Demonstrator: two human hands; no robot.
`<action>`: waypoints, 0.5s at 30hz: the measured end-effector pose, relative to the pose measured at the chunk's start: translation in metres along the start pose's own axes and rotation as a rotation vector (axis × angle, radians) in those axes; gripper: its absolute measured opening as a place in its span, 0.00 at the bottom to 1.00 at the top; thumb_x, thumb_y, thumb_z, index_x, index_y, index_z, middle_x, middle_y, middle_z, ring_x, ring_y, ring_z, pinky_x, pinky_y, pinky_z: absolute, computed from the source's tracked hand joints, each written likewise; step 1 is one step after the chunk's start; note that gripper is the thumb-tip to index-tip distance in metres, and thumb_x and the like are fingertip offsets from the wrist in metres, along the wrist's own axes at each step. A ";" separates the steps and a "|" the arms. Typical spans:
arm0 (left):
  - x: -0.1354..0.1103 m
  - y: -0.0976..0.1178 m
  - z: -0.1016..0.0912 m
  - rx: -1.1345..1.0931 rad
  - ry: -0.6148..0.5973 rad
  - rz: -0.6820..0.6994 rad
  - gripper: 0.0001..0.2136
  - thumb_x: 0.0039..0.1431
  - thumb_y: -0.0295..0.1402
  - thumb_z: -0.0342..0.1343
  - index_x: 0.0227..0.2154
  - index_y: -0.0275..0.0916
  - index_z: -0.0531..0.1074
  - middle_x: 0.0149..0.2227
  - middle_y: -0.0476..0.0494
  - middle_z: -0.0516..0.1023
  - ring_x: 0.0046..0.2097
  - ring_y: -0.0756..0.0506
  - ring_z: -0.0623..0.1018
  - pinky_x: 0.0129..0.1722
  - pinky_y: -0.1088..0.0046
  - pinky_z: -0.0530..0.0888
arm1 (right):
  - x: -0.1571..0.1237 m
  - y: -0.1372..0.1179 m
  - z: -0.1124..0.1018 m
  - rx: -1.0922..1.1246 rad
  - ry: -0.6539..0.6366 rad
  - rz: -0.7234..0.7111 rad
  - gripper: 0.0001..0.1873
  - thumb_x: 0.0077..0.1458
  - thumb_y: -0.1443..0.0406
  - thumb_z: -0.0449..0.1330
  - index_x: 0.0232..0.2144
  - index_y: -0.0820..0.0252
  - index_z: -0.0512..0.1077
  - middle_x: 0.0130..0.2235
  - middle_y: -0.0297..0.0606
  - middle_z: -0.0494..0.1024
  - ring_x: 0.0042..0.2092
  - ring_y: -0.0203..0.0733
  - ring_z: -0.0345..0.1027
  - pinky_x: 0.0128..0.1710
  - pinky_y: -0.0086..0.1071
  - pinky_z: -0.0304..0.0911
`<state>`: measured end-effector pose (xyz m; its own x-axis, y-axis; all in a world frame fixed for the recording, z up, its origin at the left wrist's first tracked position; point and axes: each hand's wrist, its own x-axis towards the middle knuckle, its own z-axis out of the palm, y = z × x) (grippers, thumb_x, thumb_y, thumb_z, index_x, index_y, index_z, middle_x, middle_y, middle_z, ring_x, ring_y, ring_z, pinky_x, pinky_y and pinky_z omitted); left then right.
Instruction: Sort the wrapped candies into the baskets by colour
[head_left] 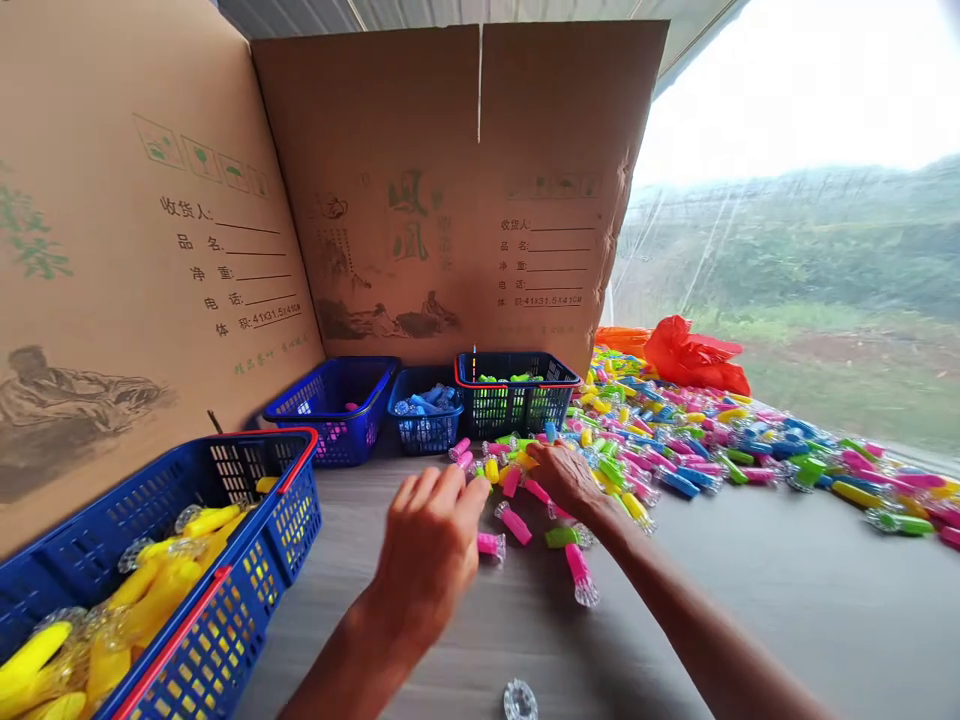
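The person's left hand [431, 550] hovers at lower centre of the frame, its fingers [450, 487] loosely spread and slightly curled, with nothing visibly gripped, just beside a pink plastic tube [491, 545] with a clear frilled end. The right hand [562, 478] reaches in from the right, its fingers bent down into the scattered edge of a heap of multicoloured plastic tubes [675, 440]; whether they have hold of anything, I can't tell. That heap sprawls across a grey table [787, 610] toward the right. At lower left, a blue basket [247, 500] with a red rim holds yellow tubes [161, 590]. Three more baskets [517, 410] stand in a row at centre, before a tall cardboard carton [457, 200].
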<state>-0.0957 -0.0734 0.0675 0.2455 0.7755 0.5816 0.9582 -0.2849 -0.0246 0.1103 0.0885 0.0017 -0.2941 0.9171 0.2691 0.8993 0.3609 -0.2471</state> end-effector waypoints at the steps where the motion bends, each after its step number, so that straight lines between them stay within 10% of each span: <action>1: 0.021 0.005 0.021 -0.017 -0.145 -0.022 0.14 0.63 0.26 0.47 0.44 0.45 0.76 0.41 0.42 0.77 0.43 0.44 0.75 0.43 0.67 0.71 | -0.004 0.001 -0.002 -0.006 0.001 -0.008 0.12 0.48 0.74 0.54 0.32 0.59 0.74 0.29 0.38 0.75 0.40 0.45 0.67 0.36 0.31 0.54; 7: 0.101 0.008 0.117 -0.060 -0.427 -0.235 0.15 0.64 0.31 0.44 0.45 0.37 0.75 0.48 0.35 0.75 0.54 0.38 0.69 0.51 0.61 0.67 | -0.037 0.003 -0.031 0.460 0.139 0.105 0.16 0.54 0.63 0.54 0.44 0.54 0.74 0.40 0.36 0.78 0.39 0.43 0.70 0.36 0.32 0.59; 11: 0.104 0.009 0.137 -0.076 -0.477 -0.245 0.14 0.61 0.27 0.46 0.43 0.36 0.76 0.44 0.33 0.78 0.52 0.36 0.72 0.50 0.58 0.66 | -0.041 -0.002 -0.042 0.900 0.197 0.148 0.20 0.52 0.58 0.55 0.45 0.57 0.74 0.39 0.36 0.79 0.39 0.45 0.71 0.38 0.34 0.64; 15: 0.088 0.009 0.135 -0.100 -0.499 -0.222 0.16 0.62 0.29 0.47 0.49 0.38 0.74 0.49 0.35 0.77 0.59 0.35 0.67 0.55 0.56 0.63 | -0.039 -0.004 -0.035 0.849 0.191 0.215 0.21 0.50 0.58 0.55 0.45 0.56 0.74 0.39 0.37 0.79 0.37 0.45 0.71 0.37 0.36 0.65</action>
<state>-0.0455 0.0681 0.0092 0.1022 0.9889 0.1077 0.9822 -0.1175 0.1465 0.1289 0.0456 0.0248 -0.0198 0.9629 0.2692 0.3641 0.2577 -0.8950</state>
